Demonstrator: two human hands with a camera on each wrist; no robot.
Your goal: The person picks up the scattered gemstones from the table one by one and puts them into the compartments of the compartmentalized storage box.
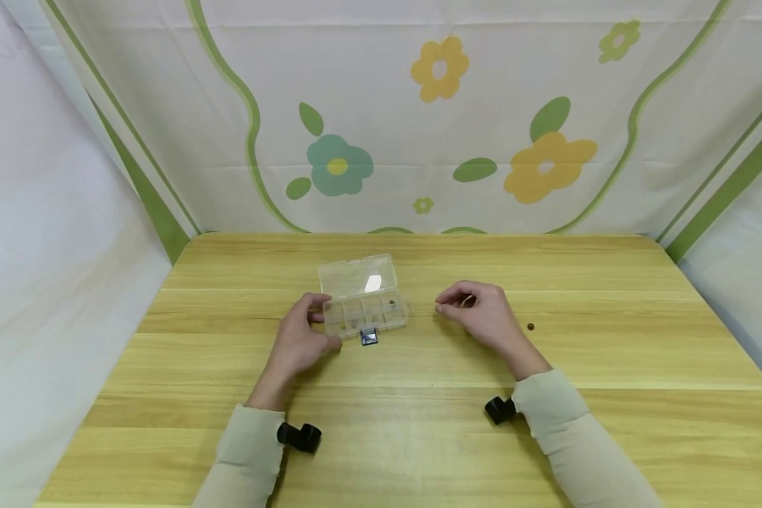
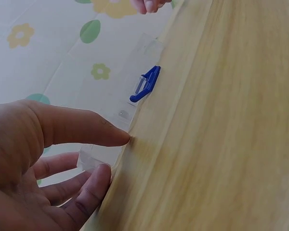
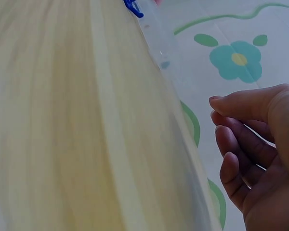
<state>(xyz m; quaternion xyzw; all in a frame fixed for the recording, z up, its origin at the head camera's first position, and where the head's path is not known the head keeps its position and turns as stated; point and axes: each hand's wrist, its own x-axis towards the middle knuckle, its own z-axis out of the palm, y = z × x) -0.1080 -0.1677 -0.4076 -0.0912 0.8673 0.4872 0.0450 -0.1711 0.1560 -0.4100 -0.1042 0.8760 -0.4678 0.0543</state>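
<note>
In the head view a clear plastic compartment box [image 1: 375,315] stands on the table with its see-through lid [image 1: 349,279] raised behind it. A blue latch [image 1: 369,337] hangs at its front. My left hand [image 1: 301,335] grips the box's left end, thumb at the front edge and fingers behind. Small pieces lie in the compartments, one of them a dark bead [image 1: 392,303]. Right of the box, my right hand [image 1: 479,314] hovers with thumb and forefinger tips together and the other fingers curled. I cannot tell whether something tiny is between those tips.
A small brown bead [image 1: 530,327] lies on the wooden table [image 1: 419,437], to the right of my right hand. Behind the table's far edge hangs a white cloth [image 1: 381,106] printed with flowers. Dark wrist cameras sit at both cuffs.
</note>
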